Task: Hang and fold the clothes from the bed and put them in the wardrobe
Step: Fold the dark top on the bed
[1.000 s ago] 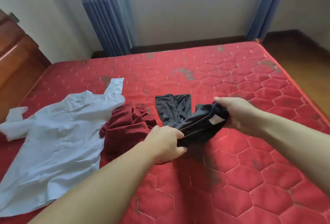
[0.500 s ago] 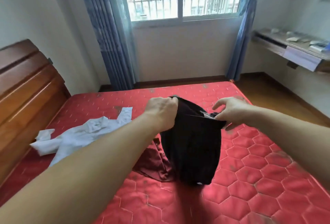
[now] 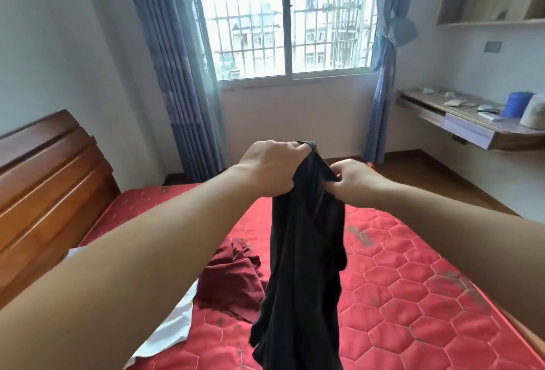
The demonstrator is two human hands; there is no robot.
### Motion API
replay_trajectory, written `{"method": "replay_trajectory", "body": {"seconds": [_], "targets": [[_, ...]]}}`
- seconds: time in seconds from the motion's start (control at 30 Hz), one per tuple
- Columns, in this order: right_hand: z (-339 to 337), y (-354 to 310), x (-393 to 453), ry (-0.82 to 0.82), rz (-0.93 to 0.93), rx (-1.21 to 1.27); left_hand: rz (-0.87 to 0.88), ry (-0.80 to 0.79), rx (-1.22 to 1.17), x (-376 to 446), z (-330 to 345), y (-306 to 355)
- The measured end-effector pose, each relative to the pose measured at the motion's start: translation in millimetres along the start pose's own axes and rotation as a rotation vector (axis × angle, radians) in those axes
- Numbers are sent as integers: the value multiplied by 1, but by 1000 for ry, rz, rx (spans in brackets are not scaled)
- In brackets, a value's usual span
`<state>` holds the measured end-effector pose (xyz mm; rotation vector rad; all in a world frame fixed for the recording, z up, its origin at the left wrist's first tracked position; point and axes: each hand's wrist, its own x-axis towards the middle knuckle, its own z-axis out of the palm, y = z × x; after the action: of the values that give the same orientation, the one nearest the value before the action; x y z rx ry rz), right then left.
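Note:
A black garment (image 3: 303,275) hangs in the air over the red quilted mattress (image 3: 413,296). My left hand (image 3: 269,167) grips its top edge in a fist. My right hand (image 3: 358,182) pinches the same edge just to the right, the two hands close together. The cloth drops in a long narrow fold, and its lower end runs out of the bottom of the view. A crumpled dark red garment (image 3: 233,278) lies on the mattress behind it. A white shirt (image 3: 171,331) lies to the left, mostly hidden by my left forearm.
A wooden headboard (image 3: 44,189) stands at the left. Blue curtains (image 3: 177,74) frame a barred window (image 3: 283,15). A wall-mounted desk (image 3: 472,125) with a blue container and small items is at the right, with shelves above. Wooden floor lies beyond the bed's right edge.
Both hands have lifted the black garment from the mattress to chest height and drawn closer together. The cloth now hangs long. The view has tilted up toward the window.

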<state>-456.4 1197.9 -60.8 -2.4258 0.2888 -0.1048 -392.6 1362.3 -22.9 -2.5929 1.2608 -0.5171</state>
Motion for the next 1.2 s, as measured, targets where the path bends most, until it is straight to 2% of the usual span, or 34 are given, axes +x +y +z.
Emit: {"method": "replay_trajectory", "body": {"seconds": [0.03, 0.1, 0.23, 0.33, 0.43, 0.53, 0.67, 0.83, 0.93, 1.03, 1.13, 1.2], "targets": [[-3, 8, 2, 86, -17, -113, 13, 2, 8, 2, -3, 0], [-12, 27, 5, 157, -30, -235, 32, -10, 44, 9, -6, -1], [-26, 76, 12, 31, 60, -505, 5, -75, 155, 28, -9, 0], [-35, 116, 18, 18, 166, -617, -41, -142, 157, 40, -4, 5], [-52, 152, 22, -4, 265, -644, -75, -277, 143, 49, 2, 12], [-72, 177, 31, -35, 333, -420, -262, -444, -79, 52, 13, 19], [-85, 182, 46, -6, 323, -135, -429, -367, -122, 58, 45, 30], [-89, 178, 67, -15, 277, 44, -615, -400, -194, 61, 79, 23], [-93, 179, 81, 36, 251, 183, -775, -290, -417, 68, 90, 7], [-104, 177, 93, 146, 109, -56, -901, -104, -689, 79, 87, -8], [-120, 173, 101, 114, 3, -326, -872, -23, -652, 88, 83, -22], [-130, 170, 103, 60, 34, -414, -788, -100, -545, 87, 81, -28]]}}
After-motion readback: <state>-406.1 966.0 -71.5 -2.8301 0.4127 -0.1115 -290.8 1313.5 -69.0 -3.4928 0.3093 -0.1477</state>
